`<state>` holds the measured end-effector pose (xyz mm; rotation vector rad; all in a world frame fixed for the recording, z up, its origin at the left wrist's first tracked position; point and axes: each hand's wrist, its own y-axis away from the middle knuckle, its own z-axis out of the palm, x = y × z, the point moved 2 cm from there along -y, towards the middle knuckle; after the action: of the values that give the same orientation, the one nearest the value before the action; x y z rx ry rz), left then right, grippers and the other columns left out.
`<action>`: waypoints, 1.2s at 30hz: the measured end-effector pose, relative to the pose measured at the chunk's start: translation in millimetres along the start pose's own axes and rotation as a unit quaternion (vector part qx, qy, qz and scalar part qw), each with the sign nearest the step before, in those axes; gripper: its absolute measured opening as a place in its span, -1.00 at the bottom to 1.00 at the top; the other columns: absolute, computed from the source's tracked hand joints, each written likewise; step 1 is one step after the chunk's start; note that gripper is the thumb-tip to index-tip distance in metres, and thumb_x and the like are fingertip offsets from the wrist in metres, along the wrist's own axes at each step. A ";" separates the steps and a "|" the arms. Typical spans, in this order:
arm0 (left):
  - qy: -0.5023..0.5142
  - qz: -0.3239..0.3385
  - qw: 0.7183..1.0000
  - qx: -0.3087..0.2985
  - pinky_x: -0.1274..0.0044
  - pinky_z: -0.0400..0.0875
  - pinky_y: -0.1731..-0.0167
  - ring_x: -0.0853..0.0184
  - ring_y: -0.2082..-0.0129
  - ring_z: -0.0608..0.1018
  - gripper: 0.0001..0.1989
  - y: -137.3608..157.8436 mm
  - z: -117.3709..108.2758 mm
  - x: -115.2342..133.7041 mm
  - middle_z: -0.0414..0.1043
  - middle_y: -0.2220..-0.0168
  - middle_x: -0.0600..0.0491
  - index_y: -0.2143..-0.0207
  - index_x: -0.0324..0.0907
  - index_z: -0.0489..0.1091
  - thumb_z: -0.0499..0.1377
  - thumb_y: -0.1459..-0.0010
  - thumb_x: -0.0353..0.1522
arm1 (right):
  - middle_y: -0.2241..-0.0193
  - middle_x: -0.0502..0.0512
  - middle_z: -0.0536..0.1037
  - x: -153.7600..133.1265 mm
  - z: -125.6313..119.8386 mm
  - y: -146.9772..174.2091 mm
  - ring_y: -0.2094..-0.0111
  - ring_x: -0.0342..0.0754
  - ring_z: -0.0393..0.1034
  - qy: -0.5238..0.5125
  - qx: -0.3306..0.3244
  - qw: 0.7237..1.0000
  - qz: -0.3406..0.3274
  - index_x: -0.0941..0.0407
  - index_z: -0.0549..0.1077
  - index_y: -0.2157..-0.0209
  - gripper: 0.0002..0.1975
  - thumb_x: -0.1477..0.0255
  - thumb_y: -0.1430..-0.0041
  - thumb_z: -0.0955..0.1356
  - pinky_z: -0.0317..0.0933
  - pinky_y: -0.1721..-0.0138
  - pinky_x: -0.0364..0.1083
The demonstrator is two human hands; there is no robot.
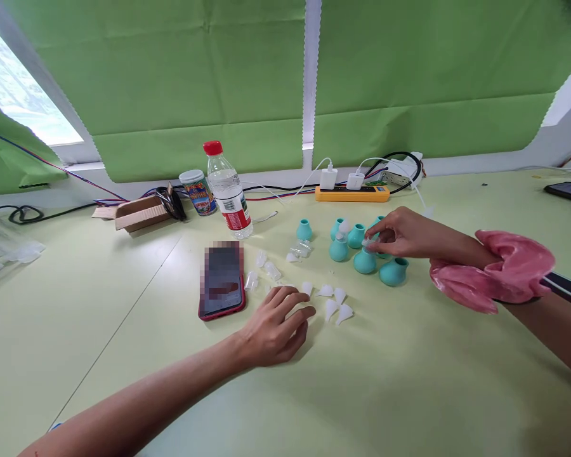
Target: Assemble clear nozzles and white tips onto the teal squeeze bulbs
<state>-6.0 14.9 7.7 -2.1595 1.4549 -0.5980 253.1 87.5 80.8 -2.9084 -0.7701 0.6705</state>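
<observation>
My right hand (402,233) pinches a small clear plastic piece (367,243) at the mouth of a teal bulb (364,261); the fingertips partly hide it. Several more round-bellied teal bulbs stand around it, among them an open-necked bulb (394,273) and a bulb (339,249) with a clear piece in its neck. My left hand (278,327) lies on the table with fingers apart, holding nothing. Just beyond its fingertips are several small white funnel-like pieces (331,309). Clear plastic tubes (272,271) lie behind that hand.
Left of the tubes lies a phone (223,279) in a red case. Behind it stand a water bottle (229,197) and a printed can (198,192), with a cardboard box (143,212) beside them. A yellow power strip (352,193) with chargers sits at the back.
</observation>
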 end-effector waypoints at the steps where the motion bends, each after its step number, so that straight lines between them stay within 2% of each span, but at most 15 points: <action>1: 0.000 -0.001 1.000 0.000 0.37 0.33 0.27 0.23 0.23 0.35 -0.79 0.3 0.3 -0.3 0.35 0.23 -0.16 0.26 -0.29 0.27 0.04 0.01 -0.56 | 0.72 0.02 0.39 -0.7 1.0 -0.2 0.66 -0.14 0.23 0.019 -0.010 1.000 -0.012 0.21 0.53 0.50 -0.77 0.34 0.09 0.31 0.12 0.62 -0.13; 4: 0.005 -0.005 1.000 -0.004 0.37 0.33 0.27 0.23 0.23 0.34 -0.79 0.3 0.6 -1.1 0.35 0.22 -0.15 0.25 -0.29 0.27 0.04 0.01 -0.56 | 0.67 0.06 0.43 0.5 3.5 -2.0 0.63 -0.11 0.28 0.049 -0.039 0.998 -0.009 0.21 0.51 0.46 -0.77 0.35 0.06 0.30 0.17 0.60 -0.12; 10: 0.038 -0.035 0.999 -0.006 0.39 0.33 0.26 0.26 0.23 0.35 -0.77 -1.1 -2.6 -2.8 0.35 0.23 -0.13 0.19 -0.28 0.22 0.04 -0.04 -0.53 | 0.66 0.06 0.47 -9.2 0.0 1.0 0.62 -0.10 0.34 0.010 -0.007 1.000 0.021 0.19 0.47 0.49 -0.81 0.35 0.09 0.33 0.25 0.60 -0.12; 14: 0.088 -0.083 0.992 0.017 0.36 0.30 0.17 0.23 0.13 0.33 -0.58 0.1 -7.2 -6.4 0.27 0.12 -0.16 0.03 -0.24 0.08 0.10 -0.05 -0.39 | 0.57 0.05 0.51 -42.3 2.8 13.0 0.56 -0.10 0.40 -0.090 0.062 0.993 -0.041 0.16 0.44 0.44 -0.79 0.31 0.11 0.36 0.34 0.50 -0.14; 18: 0.120 -0.105 0.986 0.037 0.32 0.27 0.11 0.17 0.04 0.27 -0.38 0.4 -10.9 -9.5 0.17 0.04 -0.20 -0.06 -0.22 -0.05 0.15 0.00 -0.24 | 0.47 0.00 0.54 -74.7 36.5 22.9 0.49 -0.15 0.43 -0.174 0.078 0.972 -0.137 0.11 0.43 0.35 -0.83 0.37 0.05 0.36 0.36 0.37 -0.18; 20: 0.137 -0.100 0.985 0.020 0.35 0.28 0.12 0.19 0.06 0.29 -0.42 -0.3 -10.3 -9.9 0.19 0.06 -0.18 -0.04 -0.22 -0.01 0.14 -0.02 -0.24 | 0.48 -0.02 0.53 -82.5 59.9 25.7 0.48 -0.16 0.43 -0.215 0.087 0.960 -0.155 0.09 0.41 0.31 -0.83 0.39 0.01 0.34 0.35 0.40 -0.20; 23: 0.148 -0.099 0.984 -0.011 0.41 0.30 0.15 0.26 0.13 0.34 -0.63 -0.2 -6.8 -10.3 0.26 0.13 -0.12 0.06 -0.21 0.10 0.08 -0.08 -0.33 | 0.42 -0.03 0.54 -84.7 84.4 28.6 0.46 -0.18 0.43 -0.253 0.120 0.946 -0.163 0.07 0.40 0.29 -0.82 0.41 0.01 0.35 0.35 0.40 -0.20; 26: 0.133 -0.124 0.983 -0.022 0.47 0.32 0.21 0.31 0.20 0.38 -0.71 2.3 -2.4 -11.4 0.31 0.20 -0.10 0.09 -0.24 0.14 0.04 -0.11 -0.39 | 0.38 0.01 0.54 -79.0 86.6 27.7 0.38 -0.12 0.44 -0.237 0.137 0.948 -0.160 0.08 0.40 0.26 -0.75 0.40 0.06 0.38 0.33 0.34 -0.16; 30: 0.086 -0.164 0.983 -0.010 0.53 0.34 0.37 0.36 0.38 0.41 -0.75 4.4 0.9 -12.2 0.35 0.36 -0.04 0.17 -0.27 0.22 0.07 -0.07 -0.36 | 0.32 0.09 0.52 -63.4 77.0 17.5 0.36 -0.09 0.42 -0.211 0.110 0.963 -0.129 0.13 0.38 0.21 -0.68 0.34 0.06 0.37 0.30 0.29 -0.11; 33: 0.061 -0.168 0.984 0.004 0.56 0.34 0.42 0.38 0.44 0.41 -0.76 3.6 1.2 -12.1 0.36 0.42 -0.01 0.21 -0.26 0.27 0.08 -0.04 -0.34 | 0.42 0.10 0.51 -52.3 80.9 8.3 0.39 -0.06 0.38 -0.106 0.086 0.988 -0.078 0.16 0.43 0.34 -0.76 0.32 0.07 0.36 0.27 0.34 -0.08; 36: 0.040 -0.173 0.984 0.001 0.56 0.34 0.43 0.37 0.46 0.42 -0.74 2.4 1.3 -13.0 0.37 0.44 -0.02 0.22 -0.28 0.30 0.09 -0.05 -0.30 | 0.44 0.13 0.49 -47.9 90.6 3.7 0.36 -0.02 0.36 -0.021 0.018 0.998 -0.052 0.18 0.46 0.40 -0.78 0.32 0.05 0.33 0.23 0.32 -0.07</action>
<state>-11.4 26.4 4.0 -2.4313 1.1201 -0.8141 178.9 56.3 17.3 -2.8077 -0.8985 0.7283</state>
